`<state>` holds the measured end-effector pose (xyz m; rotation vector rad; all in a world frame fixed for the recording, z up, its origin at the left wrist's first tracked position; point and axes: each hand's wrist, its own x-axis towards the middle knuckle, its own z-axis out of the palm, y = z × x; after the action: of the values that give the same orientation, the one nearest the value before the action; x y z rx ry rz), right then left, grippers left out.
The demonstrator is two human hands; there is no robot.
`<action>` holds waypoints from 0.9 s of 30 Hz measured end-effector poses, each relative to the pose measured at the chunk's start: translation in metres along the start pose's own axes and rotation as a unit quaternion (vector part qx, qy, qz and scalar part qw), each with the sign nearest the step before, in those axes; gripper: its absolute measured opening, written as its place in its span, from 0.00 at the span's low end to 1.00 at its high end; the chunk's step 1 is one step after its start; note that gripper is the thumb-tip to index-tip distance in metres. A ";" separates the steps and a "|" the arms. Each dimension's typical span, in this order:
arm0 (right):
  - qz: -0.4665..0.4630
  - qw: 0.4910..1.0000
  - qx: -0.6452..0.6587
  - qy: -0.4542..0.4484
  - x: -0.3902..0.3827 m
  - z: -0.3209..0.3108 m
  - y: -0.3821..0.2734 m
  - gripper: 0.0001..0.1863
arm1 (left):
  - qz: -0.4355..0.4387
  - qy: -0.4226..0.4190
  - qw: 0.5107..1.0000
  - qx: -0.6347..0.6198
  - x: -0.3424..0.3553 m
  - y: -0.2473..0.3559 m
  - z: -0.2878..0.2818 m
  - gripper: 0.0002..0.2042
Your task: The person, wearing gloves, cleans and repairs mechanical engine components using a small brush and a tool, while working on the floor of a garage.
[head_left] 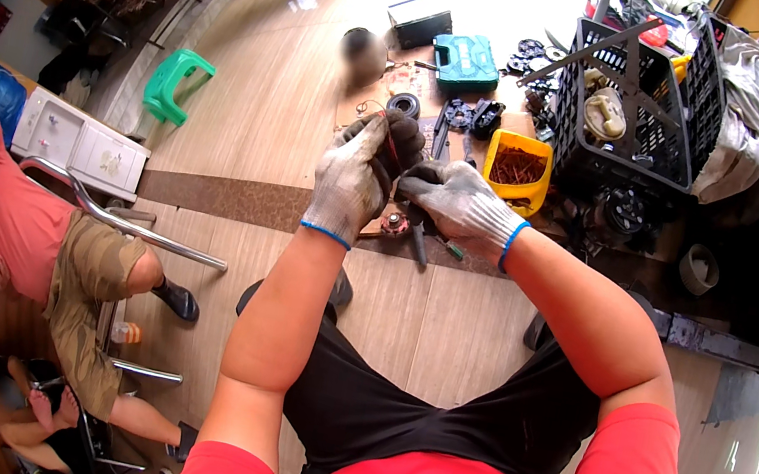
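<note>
I am holding a small dark part (403, 145) up between both gloved hands, with my left hand (349, 181) closed around its near-left side and pinching a thin reddish wire (390, 144) that is running up and away along the fingers. My right hand (456, 205) is sitting just to the right of the part, fingers curled against it, so both are equally near. Just below the hands, a small red-and-black round piece (394, 224) is lying on the floor (446, 320).

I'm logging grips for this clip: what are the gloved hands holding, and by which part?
Both the left hand and right hand close around a small dark part, with a thin red wire pinched at it; the exact grip spot is hidden.
</note>
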<state>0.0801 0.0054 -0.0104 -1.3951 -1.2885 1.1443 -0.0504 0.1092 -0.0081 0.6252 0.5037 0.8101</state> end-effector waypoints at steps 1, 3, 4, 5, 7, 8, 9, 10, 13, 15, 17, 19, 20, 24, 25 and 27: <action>-0.009 1.000 -0.022 -0.008 -0.001 0.001 0.004 0.13 | -0.005 -0.001 1.000 -0.007 0.001 0.000 -0.001 0.07; -0.027 0.999 -0.042 -0.013 -0.001 0.002 0.010 0.13 | -0.014 -0.003 1.000 -0.023 0.002 0.000 -0.002 0.07; -0.036 0.998 -0.040 -0.010 0.000 0.003 0.012 0.13 | -0.019 -0.009 1.000 -0.021 0.001 0.001 -0.001 0.07; -0.019 0.998 -0.050 -0.012 0.001 0.002 0.014 0.11 | -0.025 -0.015 0.999 -0.020 0.000 0.002 0.000 0.07; 0.013 0.997 -0.069 -0.018 0.001 0.001 0.008 0.10 | -0.025 -0.012 0.999 -0.019 -0.002 0.004 -0.001 0.07; 0.023 0.997 -0.077 -0.017 0.001 0.001 0.005 0.10 | -0.021 -0.003 1.000 -0.019 -0.001 0.003 -0.003 0.07; 0.032 0.996 -0.085 -0.016 0.000 0.000 0.002 0.10 | -0.015 0.006 1.000 -0.019 -0.001 0.003 -0.004 0.07; -0.016 0.992 -0.118 -0.044 -0.002 -0.004 0.001 0.10 | -0.012 -0.003 1.000 -0.020 0.000 0.004 -0.006 0.07; -0.026 0.994 -0.072 -0.078 -0.006 -0.007 -0.004 0.10 | -0.006 -0.022 1.000 -0.020 0.000 0.005 -0.006 0.07; 0.052 0.993 -0.054 -0.092 -0.009 -0.011 -0.022 0.11 | -0.002 -0.024 1.000 -0.014 -0.001 0.007 -0.002 0.07; 0.041 0.992 -0.074 -0.097 -0.008 -0.015 -0.023 0.14 | -0.004 -0.018 1.000 -0.016 -0.003 0.007 0.001 0.08; 0.023 0.991 -0.099 -0.093 -0.007 -0.024 -0.033 0.19 | -0.004 -0.022 1.000 -0.016 -0.007 0.011 0.005 0.09; 0.075 0.988 -0.098 -0.088 -0.010 -0.028 -0.039 0.21 | -0.006 -0.030 0.999 -0.016 -0.011 0.013 0.008 0.09; -0.056 0.997 0.032 0.038 -0.008 -0.039 -0.024 0.17 | -0.017 -0.144 0.989 -0.010 -0.012 0.011 0.008 0.10; -0.009 0.993 0.110 0.041 -0.010 -0.038 -0.032 0.18 | -0.025 -0.163 0.986 -0.008 -0.012 0.011 0.006 0.11; -0.057 0.989 0.117 0.071 -0.007 -0.036 -0.026 0.19 | -0.043 -0.176 0.984 0.001 -0.012 0.010 0.009 0.11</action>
<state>0.1108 -0.0005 0.0224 -1.1926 -1.0816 1.0604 -0.0570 0.1018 0.0071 0.7267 0.2079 0.6005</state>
